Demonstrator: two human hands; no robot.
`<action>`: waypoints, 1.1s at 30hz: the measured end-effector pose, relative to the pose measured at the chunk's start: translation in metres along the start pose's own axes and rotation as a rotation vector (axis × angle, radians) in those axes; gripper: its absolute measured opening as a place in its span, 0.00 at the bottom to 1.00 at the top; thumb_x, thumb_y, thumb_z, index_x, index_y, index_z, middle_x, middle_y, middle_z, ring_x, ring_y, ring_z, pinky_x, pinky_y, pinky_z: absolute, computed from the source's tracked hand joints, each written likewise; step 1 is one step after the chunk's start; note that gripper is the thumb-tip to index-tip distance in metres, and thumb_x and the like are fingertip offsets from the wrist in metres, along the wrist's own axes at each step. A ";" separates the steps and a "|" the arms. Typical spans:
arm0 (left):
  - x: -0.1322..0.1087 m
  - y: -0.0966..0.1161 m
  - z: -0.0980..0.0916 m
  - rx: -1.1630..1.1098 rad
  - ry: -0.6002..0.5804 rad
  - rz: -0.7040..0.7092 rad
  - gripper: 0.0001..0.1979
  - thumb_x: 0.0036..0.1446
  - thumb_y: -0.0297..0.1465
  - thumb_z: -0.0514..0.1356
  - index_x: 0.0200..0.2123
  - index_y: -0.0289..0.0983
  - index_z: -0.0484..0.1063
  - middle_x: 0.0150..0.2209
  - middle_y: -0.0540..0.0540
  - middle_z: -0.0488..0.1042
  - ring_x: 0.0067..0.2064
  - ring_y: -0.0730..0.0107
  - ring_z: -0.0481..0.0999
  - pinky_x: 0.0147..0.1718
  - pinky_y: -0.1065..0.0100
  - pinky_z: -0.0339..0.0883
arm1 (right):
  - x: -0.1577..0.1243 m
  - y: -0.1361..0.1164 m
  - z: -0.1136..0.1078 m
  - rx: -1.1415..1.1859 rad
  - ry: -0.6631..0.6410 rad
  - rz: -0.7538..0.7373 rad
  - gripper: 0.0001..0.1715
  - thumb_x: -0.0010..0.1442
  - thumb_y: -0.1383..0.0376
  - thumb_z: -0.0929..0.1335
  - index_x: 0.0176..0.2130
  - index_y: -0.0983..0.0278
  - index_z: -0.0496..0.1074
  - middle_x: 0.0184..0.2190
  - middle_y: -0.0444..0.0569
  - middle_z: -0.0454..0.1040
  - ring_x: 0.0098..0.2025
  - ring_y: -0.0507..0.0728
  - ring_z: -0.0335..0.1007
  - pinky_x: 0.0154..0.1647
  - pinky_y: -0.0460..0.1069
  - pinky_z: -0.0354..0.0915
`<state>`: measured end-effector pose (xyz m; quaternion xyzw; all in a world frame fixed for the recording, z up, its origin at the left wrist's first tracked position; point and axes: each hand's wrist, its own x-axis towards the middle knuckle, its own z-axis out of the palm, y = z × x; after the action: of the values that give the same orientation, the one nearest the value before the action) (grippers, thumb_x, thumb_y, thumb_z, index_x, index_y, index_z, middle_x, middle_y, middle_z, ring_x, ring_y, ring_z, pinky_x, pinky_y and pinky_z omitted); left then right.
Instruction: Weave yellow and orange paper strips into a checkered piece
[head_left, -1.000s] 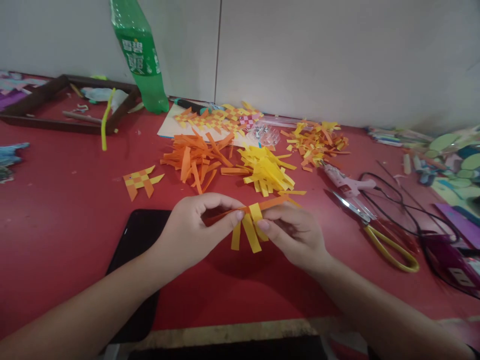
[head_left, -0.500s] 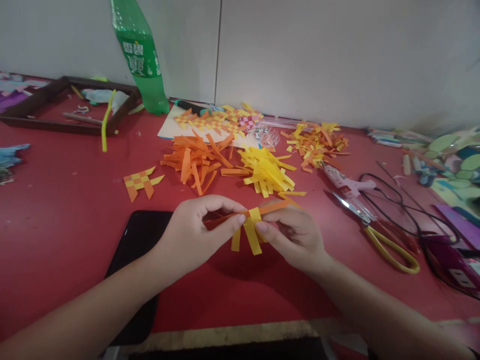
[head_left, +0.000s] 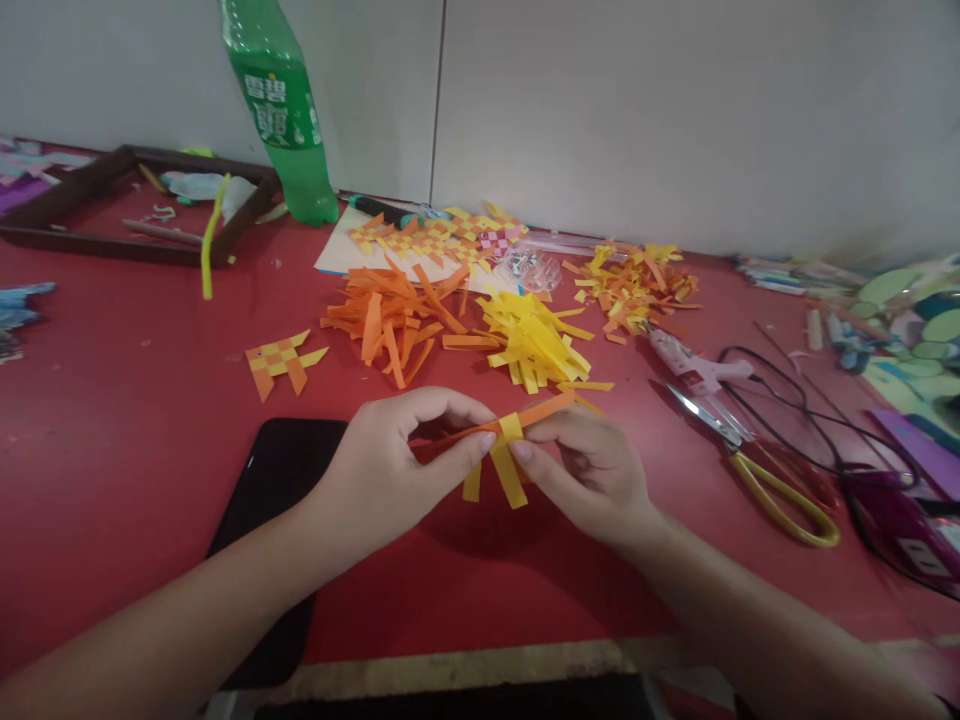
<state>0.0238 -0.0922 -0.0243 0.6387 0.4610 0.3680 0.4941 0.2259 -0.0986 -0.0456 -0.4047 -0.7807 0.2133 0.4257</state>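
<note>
Between my two hands, above the red table, are interlaced paper strips. An orange paper strip (head_left: 546, 408) runs crosswise through them, and a yellow paper strip (head_left: 509, 470) is looped over it with its ends hanging down. My left hand (head_left: 420, 435) pinches the orange strip between thumb and fingers. With its thumb against the yellow fold, my right hand (head_left: 589, 465) grips the strips from the other side; its fingertips are partly hidden. Beyond the hands lie a pile of orange strips (head_left: 382, 320) and a pile of yellow strips (head_left: 536, 345). A woven paper fish (head_left: 281, 358) lies to the left.
A black phone (head_left: 262, 500) lies under my left forearm. On the right are scissors (head_left: 750, 470), a pink glue gun (head_left: 694, 365) and its looping cord. Farther back stand a green bottle (head_left: 289, 130), a dark frame (head_left: 112, 245) and a heap of paper scraps (head_left: 637, 285).
The right end of the orange strip has shifted slightly left and now angles upward. Both hands keep nearly the same place and grip.
</note>
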 end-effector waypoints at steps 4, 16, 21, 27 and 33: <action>0.000 -0.001 0.000 0.018 -0.005 -0.002 0.06 0.56 0.33 0.64 0.37 0.39 0.77 0.36 0.49 0.81 0.38 0.69 0.80 0.38 0.74 0.75 | -0.001 0.000 0.000 0.026 -0.029 0.031 0.05 0.59 0.69 0.69 0.30 0.63 0.72 0.24 0.45 0.75 0.25 0.50 0.69 0.26 0.46 0.65; -0.001 -0.005 -0.002 0.133 -0.033 0.036 0.07 0.58 0.36 0.62 0.38 0.42 0.78 0.37 0.50 0.81 0.38 0.67 0.80 0.36 0.72 0.75 | 0.000 -0.002 0.000 -0.035 -0.026 -0.017 0.07 0.59 0.69 0.68 0.28 0.63 0.71 0.21 0.43 0.72 0.22 0.49 0.65 0.22 0.45 0.61; 0.000 -0.004 -0.001 0.165 -0.021 0.036 0.07 0.58 0.37 0.62 0.36 0.42 0.78 0.36 0.50 0.82 0.37 0.67 0.80 0.34 0.73 0.74 | 0.001 -0.004 0.001 -0.077 -0.001 -0.053 0.07 0.58 0.70 0.69 0.27 0.63 0.70 0.20 0.43 0.71 0.21 0.48 0.64 0.21 0.44 0.60; 0.001 -0.003 -0.001 0.166 -0.026 0.037 0.08 0.58 0.38 0.62 0.35 0.42 0.79 0.35 0.50 0.82 0.36 0.66 0.81 0.32 0.73 0.74 | 0.002 -0.007 0.001 -0.098 -0.015 -0.086 0.08 0.57 0.70 0.68 0.27 0.62 0.70 0.21 0.43 0.71 0.22 0.49 0.65 0.21 0.44 0.62; 0.001 -0.003 -0.001 0.132 -0.031 0.007 0.10 0.57 0.40 0.62 0.35 0.41 0.79 0.35 0.50 0.82 0.37 0.66 0.81 0.31 0.73 0.74 | 0.001 -0.008 0.001 -0.096 -0.043 -0.095 0.06 0.58 0.70 0.68 0.28 0.62 0.70 0.23 0.45 0.73 0.24 0.50 0.68 0.25 0.45 0.65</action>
<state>0.0225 -0.0911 -0.0267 0.6772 0.4743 0.3285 0.4566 0.2210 -0.1024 -0.0407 -0.3826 -0.8172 0.1637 0.3987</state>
